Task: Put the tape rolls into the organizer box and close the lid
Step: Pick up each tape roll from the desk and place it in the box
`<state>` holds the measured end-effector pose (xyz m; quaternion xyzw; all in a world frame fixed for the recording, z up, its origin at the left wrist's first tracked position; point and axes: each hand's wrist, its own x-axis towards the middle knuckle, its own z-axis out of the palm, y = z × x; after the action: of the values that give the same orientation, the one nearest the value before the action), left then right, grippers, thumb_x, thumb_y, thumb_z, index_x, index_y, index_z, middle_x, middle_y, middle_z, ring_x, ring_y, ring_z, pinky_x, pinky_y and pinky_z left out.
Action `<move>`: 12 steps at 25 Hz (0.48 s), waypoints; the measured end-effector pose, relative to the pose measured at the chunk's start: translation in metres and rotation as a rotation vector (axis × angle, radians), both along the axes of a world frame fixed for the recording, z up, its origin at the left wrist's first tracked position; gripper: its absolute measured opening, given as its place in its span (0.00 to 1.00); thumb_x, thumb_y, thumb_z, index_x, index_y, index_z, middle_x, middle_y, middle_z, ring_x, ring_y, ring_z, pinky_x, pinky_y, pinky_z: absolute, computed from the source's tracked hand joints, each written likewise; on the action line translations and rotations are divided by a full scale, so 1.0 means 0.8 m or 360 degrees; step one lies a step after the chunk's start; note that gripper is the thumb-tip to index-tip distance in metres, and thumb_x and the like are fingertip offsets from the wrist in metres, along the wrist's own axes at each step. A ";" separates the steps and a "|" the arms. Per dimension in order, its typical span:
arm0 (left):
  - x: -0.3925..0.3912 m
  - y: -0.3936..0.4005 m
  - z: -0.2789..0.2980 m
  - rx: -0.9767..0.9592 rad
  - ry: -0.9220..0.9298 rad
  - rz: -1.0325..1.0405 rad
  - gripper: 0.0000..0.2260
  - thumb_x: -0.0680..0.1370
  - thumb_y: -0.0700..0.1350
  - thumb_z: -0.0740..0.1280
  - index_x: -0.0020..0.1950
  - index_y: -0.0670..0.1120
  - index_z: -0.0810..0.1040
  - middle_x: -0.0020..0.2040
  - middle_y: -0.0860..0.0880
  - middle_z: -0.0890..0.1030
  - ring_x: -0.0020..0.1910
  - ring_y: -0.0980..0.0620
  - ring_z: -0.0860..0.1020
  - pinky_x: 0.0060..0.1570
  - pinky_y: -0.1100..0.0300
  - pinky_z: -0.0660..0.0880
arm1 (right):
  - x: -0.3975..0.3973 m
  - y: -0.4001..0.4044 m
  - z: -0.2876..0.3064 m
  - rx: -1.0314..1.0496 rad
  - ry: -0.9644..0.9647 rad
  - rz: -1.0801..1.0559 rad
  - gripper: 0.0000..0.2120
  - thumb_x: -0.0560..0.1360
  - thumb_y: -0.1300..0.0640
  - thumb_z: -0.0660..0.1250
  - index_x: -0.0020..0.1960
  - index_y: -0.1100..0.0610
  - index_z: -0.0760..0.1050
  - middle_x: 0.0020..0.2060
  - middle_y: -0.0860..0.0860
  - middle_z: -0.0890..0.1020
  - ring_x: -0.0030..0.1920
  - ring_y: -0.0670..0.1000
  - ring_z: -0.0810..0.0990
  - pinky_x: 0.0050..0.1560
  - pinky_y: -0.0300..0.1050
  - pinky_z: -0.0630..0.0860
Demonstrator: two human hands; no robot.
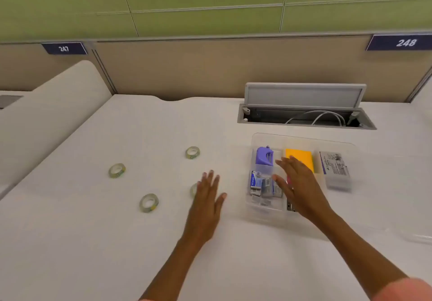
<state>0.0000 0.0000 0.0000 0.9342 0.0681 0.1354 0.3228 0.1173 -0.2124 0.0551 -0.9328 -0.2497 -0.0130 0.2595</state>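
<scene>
Several clear tape rolls lie on the white desk: one [192,152] at the back, one [117,170] at the left, one [149,203] nearer me, and one [193,190] half hidden behind my left hand [207,194]. That hand hovers with straight fingers, holding nothing. The clear organizer box [257,137] stands to the right, its top open, with a purple item [264,156], yellow pad [300,158] and small packets inside. My right hand [297,183] is spread flat over the box's middle, empty.
An open cable hatch [306,116] with its grey flap raised sits behind the box. A clear plastic piece [418,238], possibly the lid, lies at the right edge. A beige partition runs along the back, and a rounded divider [58,104] stands at the left.
</scene>
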 end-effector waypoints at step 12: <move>-0.035 0.087 -0.049 0.0082 0.0189 0.0471 0.18 0.81 0.45 0.53 0.71 0.46 0.64 0.75 0.45 0.59 0.75 0.45 0.54 0.71 0.54 0.53 | -0.041 0.173 -0.037 0.0073 0.0000 0.0527 0.15 0.75 0.57 0.65 0.61 0.54 0.73 0.64 0.53 0.74 0.66 0.53 0.70 0.63 0.47 0.69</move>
<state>-0.0279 0.0695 -0.0392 0.9284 0.2204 0.1277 0.2707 0.0849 -0.0740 0.0256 -0.8728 -0.3996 0.0242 0.2793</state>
